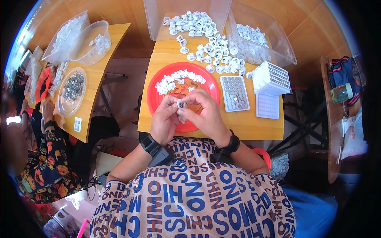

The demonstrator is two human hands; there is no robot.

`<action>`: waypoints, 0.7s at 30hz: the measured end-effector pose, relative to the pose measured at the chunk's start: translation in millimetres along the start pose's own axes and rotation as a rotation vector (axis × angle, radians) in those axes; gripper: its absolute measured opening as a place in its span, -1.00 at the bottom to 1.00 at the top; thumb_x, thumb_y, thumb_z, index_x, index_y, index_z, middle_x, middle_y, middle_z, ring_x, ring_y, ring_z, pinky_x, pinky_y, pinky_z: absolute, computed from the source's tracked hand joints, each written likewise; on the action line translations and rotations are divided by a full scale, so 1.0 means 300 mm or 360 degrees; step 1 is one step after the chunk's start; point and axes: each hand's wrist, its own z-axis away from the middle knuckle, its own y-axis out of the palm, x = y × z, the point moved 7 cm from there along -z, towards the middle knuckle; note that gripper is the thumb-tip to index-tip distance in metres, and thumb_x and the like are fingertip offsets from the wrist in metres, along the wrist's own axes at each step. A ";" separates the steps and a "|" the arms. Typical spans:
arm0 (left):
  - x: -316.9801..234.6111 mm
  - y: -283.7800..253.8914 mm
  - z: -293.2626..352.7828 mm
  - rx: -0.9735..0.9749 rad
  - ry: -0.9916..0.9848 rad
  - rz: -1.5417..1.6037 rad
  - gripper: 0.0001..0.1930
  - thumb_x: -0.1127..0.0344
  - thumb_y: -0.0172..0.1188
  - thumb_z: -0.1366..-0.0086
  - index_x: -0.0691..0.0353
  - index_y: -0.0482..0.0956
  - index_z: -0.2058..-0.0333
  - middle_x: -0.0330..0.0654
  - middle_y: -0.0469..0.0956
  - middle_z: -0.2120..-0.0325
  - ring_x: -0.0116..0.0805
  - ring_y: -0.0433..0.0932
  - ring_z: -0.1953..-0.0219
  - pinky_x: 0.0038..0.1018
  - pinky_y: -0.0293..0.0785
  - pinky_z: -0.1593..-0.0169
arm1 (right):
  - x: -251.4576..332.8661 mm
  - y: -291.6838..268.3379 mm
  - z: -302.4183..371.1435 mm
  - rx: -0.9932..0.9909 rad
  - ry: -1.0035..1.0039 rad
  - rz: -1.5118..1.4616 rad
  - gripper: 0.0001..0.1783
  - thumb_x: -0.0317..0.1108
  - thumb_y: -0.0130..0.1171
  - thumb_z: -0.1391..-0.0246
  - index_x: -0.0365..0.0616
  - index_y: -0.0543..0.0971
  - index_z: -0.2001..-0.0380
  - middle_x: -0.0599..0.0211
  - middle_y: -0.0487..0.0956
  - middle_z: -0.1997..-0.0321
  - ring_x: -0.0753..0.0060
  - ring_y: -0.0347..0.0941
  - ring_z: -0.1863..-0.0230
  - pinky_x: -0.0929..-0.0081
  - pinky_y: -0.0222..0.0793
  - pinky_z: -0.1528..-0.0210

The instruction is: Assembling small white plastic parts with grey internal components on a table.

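Over a red round tray [216, 95], both my hands meet at one small white round plastic part [181, 104] with a dark spot inside. The fingers of my left hand [163, 121] are closed on its left side. From the right, my right hand [206, 115] pinches the same part between thumb and fingers. Many small white plastic pieces [170, 84] lie in the far half of the tray. To its right sits a white blister tray [234, 93] filled with silver button cells. Details of the held part are too small to tell.
Loose white round parts [218, 51] spread across the table's far side, by two clear plastic bins [278, 51]. Stacked white trays [270, 79] stand at the right. At a left table, a co-worker's hand [48, 109] is beside a dish of metal pieces [73, 88].
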 end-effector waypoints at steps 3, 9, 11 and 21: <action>0.009 -0.020 0.001 0.0042 -0.0012 -0.0028 -0.93 0.39 -0.11 -0.37 0.18 0.35 0.24 -0.23 0.46 0.36 -0.47 0.46 0.39 -0.54 0.44 0.31 | 0.019 0.010 0.001 0.0096 -0.0106 0.0166 -0.79 -0.45 0.35 0.16 -0.19 0.53 0.42 0.28 0.49 0.37 0.30 0.46 0.26 0.43 0.38 0.20; 0.006 -0.016 0.013 -0.0006 -0.0059 -0.0089 -0.94 0.44 -0.11 -0.34 0.16 0.35 0.27 -0.25 0.46 0.41 -0.52 0.44 0.46 -0.57 0.42 0.38 | 0.029 0.022 -0.001 0.0164 -0.0085 0.0183 -0.78 -0.51 0.36 0.22 -0.17 0.50 0.49 0.31 0.49 0.35 0.34 0.45 0.26 0.46 0.36 0.19; 0.015 -0.016 0.019 0.0006 -0.0132 -0.0078 -0.93 0.45 -0.12 -0.34 0.16 0.35 0.27 -0.26 0.46 0.44 -0.50 0.46 0.48 -0.58 0.43 0.40 | 0.037 0.026 -0.007 0.0188 -0.0118 0.0197 -0.78 -0.50 0.36 0.24 -0.16 0.49 0.51 0.31 0.48 0.37 0.28 0.44 0.27 0.40 0.37 0.21; -0.039 -0.073 0.015 0.0012 0.0051 0.0024 -0.93 0.43 -0.12 -0.33 0.17 0.34 0.26 -0.22 0.48 0.43 -0.44 0.48 0.48 -0.53 0.42 0.38 | 0.038 0.028 -0.104 0.0369 -0.0199 0.0509 -0.86 -0.43 0.30 0.16 -0.17 0.57 0.45 0.28 0.52 0.35 0.20 0.45 0.23 0.34 0.37 0.18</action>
